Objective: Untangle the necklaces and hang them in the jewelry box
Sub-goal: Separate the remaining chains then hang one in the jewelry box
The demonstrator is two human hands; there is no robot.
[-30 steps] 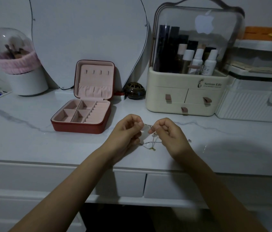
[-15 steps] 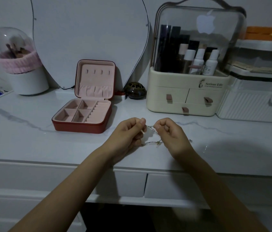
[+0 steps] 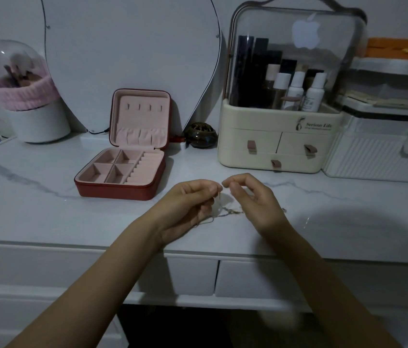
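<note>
Thin tangled necklaces (image 3: 225, 212) lie partly on the white marble tabletop (image 3: 47, 212), partly lifted between my hands. My left hand (image 3: 188, 204) pinches a strand at its fingertips, and the chain hangs down from there. My right hand (image 3: 253, 199) pinches another bit of chain just to the right, fingers curled. A loose chain end (image 3: 284, 210) trails on the table right of my right hand. The red jewelry box (image 3: 122, 169) stands open to the left, pink-lined, with small hooks in its raised lid and nothing visible on them.
A cream cosmetics organizer (image 3: 280, 149) with bottles stands behind my hands. A white ribbed case (image 3: 378, 159) is at far right. A small dark round pot (image 3: 201, 138), a mirror (image 3: 132, 59) and a brush holder (image 3: 35, 116) with a pink band line the back.
My hands have drawn slightly apart and lifted a little. The tangle has dropped lower and now stretches out more on the table below them.
</note>
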